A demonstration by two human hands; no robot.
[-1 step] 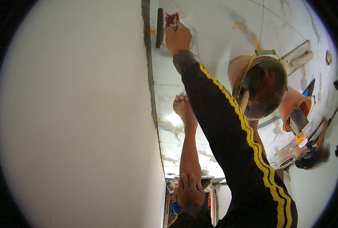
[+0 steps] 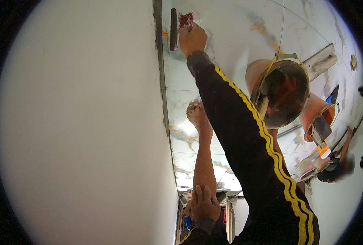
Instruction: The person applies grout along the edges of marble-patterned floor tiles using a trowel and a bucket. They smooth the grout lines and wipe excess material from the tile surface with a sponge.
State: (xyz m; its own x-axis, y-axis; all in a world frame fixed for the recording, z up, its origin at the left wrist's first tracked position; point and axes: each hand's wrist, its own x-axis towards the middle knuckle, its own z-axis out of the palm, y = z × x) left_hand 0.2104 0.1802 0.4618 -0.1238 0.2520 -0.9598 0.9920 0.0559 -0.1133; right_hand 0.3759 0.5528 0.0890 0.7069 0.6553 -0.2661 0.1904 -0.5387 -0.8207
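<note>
Gripping a scraper [image 2: 174, 30] with right hand [image 2: 193, 40], resting spread left hand [image 2: 206, 206] on leg [image 2: 204, 163]. Looks like scraping the floor [image 2: 230, 28], probably calls for steady pressure next.

room over floor tiles [image 2: 230, 26] right of right hand [image 2: 193, 39]; wall [image 2: 83, 106] blocks left, large bucket [image 2: 256, 72] blocks lower right.

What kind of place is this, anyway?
It looks like a room being built or fixed up: there's a grubby bucket, a rough grey strip beside the white wall, and a red-handled tool in the right hand.
</note>
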